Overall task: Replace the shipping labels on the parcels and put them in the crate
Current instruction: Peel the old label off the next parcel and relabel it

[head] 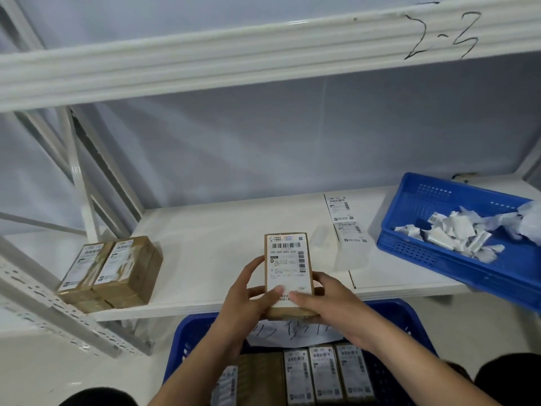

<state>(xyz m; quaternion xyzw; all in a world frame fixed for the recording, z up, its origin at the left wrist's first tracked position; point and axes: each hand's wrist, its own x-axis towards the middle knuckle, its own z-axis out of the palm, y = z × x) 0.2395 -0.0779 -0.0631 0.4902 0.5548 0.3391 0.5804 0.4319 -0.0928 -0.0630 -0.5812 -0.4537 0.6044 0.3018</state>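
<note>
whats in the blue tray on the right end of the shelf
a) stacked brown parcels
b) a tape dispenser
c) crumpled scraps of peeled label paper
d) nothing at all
c: the blue tray holds a heap of crumpled white paper scraps, some with barcode print, and no parcels.

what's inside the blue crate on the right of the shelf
The blue crate on the shelf holds a loose heap of torn white label scraps. Anything beneath the heap is covered.
</note>
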